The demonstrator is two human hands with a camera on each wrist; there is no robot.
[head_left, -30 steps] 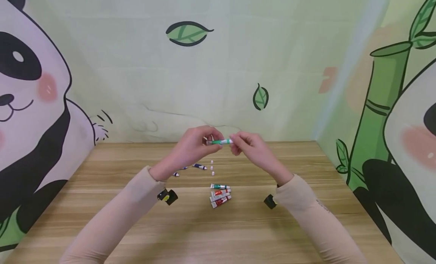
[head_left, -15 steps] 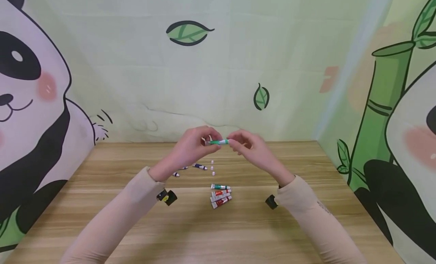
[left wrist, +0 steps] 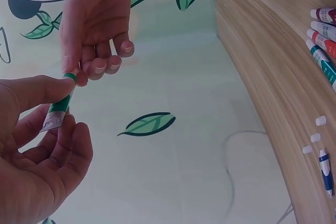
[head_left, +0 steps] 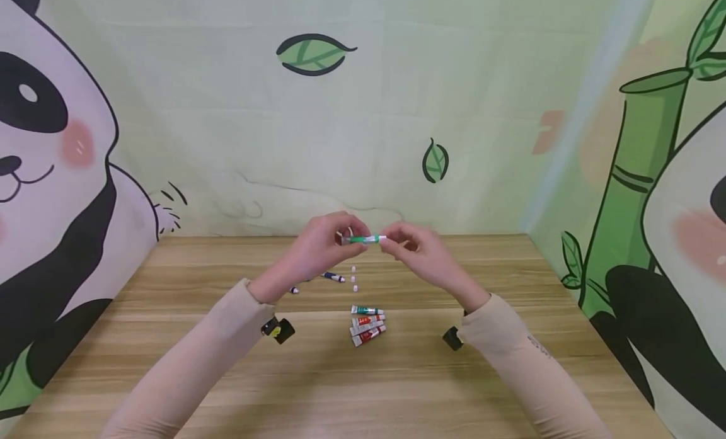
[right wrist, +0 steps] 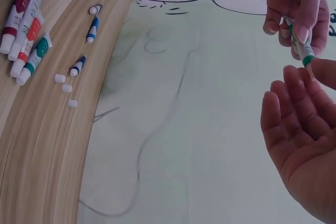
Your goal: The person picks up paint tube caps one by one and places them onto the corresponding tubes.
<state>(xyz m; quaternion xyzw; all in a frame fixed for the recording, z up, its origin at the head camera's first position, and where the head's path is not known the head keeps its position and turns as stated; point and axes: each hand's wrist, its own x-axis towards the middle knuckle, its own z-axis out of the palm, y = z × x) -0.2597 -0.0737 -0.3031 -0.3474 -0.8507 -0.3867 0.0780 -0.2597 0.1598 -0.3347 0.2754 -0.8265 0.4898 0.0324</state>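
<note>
Above the far part of the table, my left hand [head_left: 317, 240] grips a small green-and-white paint tube [head_left: 363, 240] between thumb and fingers, its flat crimped end toward the palm. In the left wrist view the tube [left wrist: 59, 106] slants up to its green collar. My right hand [head_left: 422, 253] meets it from the right, thumb and index finger pinching the white cap end [head_left: 382, 238]. The right wrist view shows those fingertips right at the tube's [right wrist: 304, 51] nozzle, the cap mostly hidden by them; its other fingers are loosely extended.
Several paint tubes lie fanned nearer on the table: a green tube [head_left: 367, 310], an orange-red tube, a pale tube and a dark red tube [head_left: 368, 336]. Behind them, small white caps [head_left: 355, 288] stand in a row beside blue tubes [head_left: 333, 276]. A printed cloth backdrop [head_left: 363, 111] rises behind.
The right hand's fingers shifted left over the cap, then back slightly right, so more white shows at the end. Both hands sit slightly lower; the left keeps its hold on the tube.
</note>
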